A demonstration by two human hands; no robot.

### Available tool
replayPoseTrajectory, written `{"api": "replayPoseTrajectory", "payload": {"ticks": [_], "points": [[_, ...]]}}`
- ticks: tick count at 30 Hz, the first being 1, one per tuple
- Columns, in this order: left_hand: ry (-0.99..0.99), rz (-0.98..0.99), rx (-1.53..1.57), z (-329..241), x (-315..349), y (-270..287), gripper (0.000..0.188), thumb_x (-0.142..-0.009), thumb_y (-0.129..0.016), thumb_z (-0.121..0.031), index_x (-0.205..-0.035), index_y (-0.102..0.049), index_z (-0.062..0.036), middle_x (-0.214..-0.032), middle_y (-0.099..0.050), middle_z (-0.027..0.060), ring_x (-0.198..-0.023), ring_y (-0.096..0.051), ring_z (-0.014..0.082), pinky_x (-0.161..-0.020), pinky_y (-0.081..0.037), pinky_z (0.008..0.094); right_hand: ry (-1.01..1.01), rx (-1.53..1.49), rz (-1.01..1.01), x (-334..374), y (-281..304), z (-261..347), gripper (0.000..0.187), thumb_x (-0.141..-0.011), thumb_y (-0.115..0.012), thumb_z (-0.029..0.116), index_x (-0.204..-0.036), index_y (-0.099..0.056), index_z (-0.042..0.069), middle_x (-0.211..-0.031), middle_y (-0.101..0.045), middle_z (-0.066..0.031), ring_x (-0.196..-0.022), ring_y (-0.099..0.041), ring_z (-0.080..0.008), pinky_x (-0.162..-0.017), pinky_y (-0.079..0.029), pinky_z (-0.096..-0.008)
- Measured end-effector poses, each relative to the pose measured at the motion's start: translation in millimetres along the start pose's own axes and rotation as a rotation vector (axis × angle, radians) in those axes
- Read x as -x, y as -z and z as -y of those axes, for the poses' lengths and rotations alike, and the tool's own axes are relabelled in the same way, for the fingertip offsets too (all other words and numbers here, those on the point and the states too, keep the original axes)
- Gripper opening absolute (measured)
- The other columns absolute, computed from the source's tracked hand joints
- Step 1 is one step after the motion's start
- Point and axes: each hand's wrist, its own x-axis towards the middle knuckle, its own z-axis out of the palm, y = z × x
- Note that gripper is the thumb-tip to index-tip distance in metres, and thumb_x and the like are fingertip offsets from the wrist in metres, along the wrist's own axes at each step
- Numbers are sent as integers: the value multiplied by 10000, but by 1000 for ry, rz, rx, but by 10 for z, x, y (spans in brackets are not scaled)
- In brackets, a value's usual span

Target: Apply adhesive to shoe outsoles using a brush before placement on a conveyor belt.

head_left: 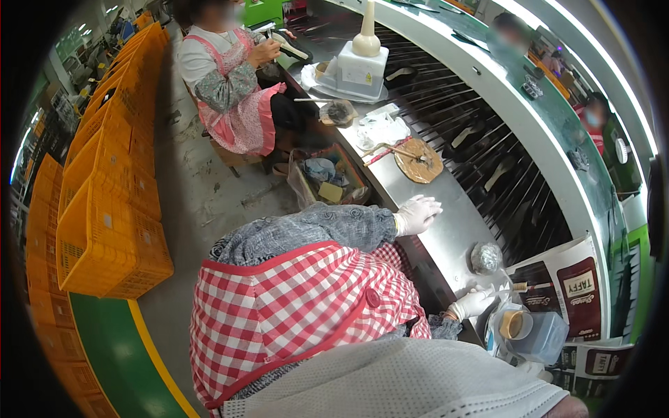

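Observation:
My left hand, in a white glove, lies on the bare metal ledge with its fingers stretched out and nothing in them. Farther right, my right hand, also gloved, is at the ledge beside a clear plastic container and crumpled clear plastic; its fingers look extended, their tips partly lost against the plastic. A roll of tan tape sits by that container. Between the hands, toward the conveyor, is a silvery wrapped ball. Beyond my left hand lies a round brown lid-like disc with a stick across it.
A conveyor of dark rods carries dark shoe parts past the ledge. A white squeeze bottle with a long nozzle stands at the far end. A co-worker sits there, holding a shoe part. Orange crates line the left; a bin stands below.

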Motion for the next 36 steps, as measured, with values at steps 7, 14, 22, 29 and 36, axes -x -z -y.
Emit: {"api": "replayPoseTrajectory", "payload": {"ticks": [7,14,22,29,36], "points": [[-164,-57,-108,-95,-43,-65,359,-831,-541,-181,-1162,-609,-60,-1264,-576,128,-1223,-498,289,-1040,-366,429,-47,-76,-10,99,73,203,319,-1017,-385,227,-1147,-581,13,-722,-516,-17,-527,-460,-99,-473,-396,-237],[-222,-9,-191,-233,-48,-47,356,-825,-559,-216,-1122,-628,-33,-1244,-583,137,-1201,-511,293,-1011,-395,415,-14,20,-56,35,108,272,314,-1016,-407,232,-1141,-592,12,-696,-497,-12,-516,-437,-99,-469,-378,-243],[-263,-57,-158,-197,-11,-140,331,-818,-570,-235,-1064,-639,-25,-1195,-602,157,-1162,-530,325,-972,-417,427,96,174,-36,36,162,114,339,-1014,-376,246,-1168,-586,29,-760,-584,-75,-572,-536,-166,-520,-449,-291],[-236,-58,-185,-69,4,-275,336,-817,-564,-230,-1090,-639,-47,-1224,-594,129,-1195,-505,294,-990,-402,419,177,109,-12,-209,42,-299,355,-999,-358,225,-1182,-539,-19,-828,-605,-98,-611,-566,-189,-606,-491,-304],[-265,-98,-248,-15,66,-306,364,-800,-583,-216,-1130,-617,-67,-1239,-575,107,-1190,-494,266,-987,-390,413,74,113,27,-282,-49,-218,302,-984,-393,181,-1176,-528,-9,-772,-544,-52,-553,-506,-143,-509,-456,-272]]}}
